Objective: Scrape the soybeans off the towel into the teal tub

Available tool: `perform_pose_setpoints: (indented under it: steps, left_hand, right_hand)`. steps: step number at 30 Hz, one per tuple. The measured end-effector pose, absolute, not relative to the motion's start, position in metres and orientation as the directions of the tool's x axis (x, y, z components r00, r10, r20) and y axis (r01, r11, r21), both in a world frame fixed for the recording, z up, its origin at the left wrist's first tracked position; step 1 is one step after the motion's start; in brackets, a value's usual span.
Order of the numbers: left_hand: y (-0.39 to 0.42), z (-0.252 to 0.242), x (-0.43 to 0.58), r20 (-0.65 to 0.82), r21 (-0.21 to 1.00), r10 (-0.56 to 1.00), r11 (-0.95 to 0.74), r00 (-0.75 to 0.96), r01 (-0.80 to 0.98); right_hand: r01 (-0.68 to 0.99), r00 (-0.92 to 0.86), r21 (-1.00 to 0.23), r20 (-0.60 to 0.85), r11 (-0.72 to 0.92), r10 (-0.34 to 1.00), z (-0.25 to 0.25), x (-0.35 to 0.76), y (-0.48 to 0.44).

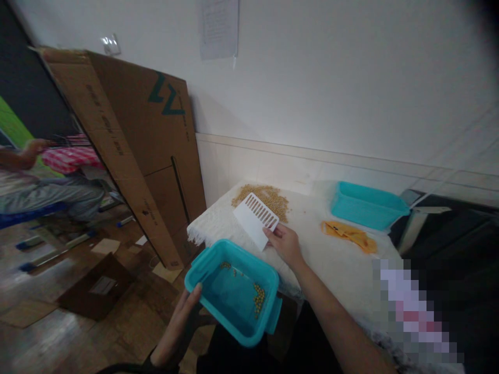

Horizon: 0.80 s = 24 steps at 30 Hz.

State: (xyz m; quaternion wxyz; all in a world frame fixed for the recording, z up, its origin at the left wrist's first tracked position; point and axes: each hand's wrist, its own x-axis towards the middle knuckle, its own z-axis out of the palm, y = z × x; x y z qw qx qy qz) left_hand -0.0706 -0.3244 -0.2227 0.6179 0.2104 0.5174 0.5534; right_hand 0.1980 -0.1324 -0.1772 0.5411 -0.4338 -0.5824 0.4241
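Left hand (177,324) grips tub (234,291); right hand (284,244) holds scraper (255,218)

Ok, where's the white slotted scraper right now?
The white slotted scraper is in the right hand, on the white cloth beside the bean pile.

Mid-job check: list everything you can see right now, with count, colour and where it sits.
Held container: 1, teal, off the table's near edge, a few beans inside.
Scraper: 1, white, slotted, beside the bean pile.
Bean pile: 1, tan, far end of table.
Second container: 1, teal, table's right side.
Wrappers: a few, orange, near it.
Tablecloth: 1, white.
Cardboard box: 1, brown, leaning on the wall.
Left hand: holds the container.
Right hand: holds the scraper.
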Motion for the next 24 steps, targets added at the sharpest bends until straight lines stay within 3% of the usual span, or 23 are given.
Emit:
perform_pose_setpoints:
  steps: [6, 14, 19, 24]
  left_hand:
    - [-0.326, -0.214, -0.062, -0.382, 0.874, 0.894, 0.266, -0.236, -0.407]
    - [-0.328, -0.224, -0.064, -0.431, 0.843, 0.871, 0.295, -0.236, -0.449]
    - [-0.329, -0.220, -0.062, -0.445, 0.848, 0.855, 0.308, -0.265, -0.430]
    - [-0.329, -0.220, -0.061, -0.445, 0.859, 0.853, 0.319, -0.274, -0.401]
  right_hand:
    - [0.025, -0.023, -0.969, 0.244, 0.244, 0.970, -0.179, 0.198, -0.130]
    - [0.291, 0.153, -0.933, 0.264, 0.211, 0.952, -0.175, 0.219, -0.126]
    - [0.181, 0.288, -0.967, 0.224, 0.177, 0.931, -0.172, 0.232, -0.126]
    - [0.084, 0.282, -0.979, 0.201, 0.185, 0.938, -0.156, 0.236, -0.112]
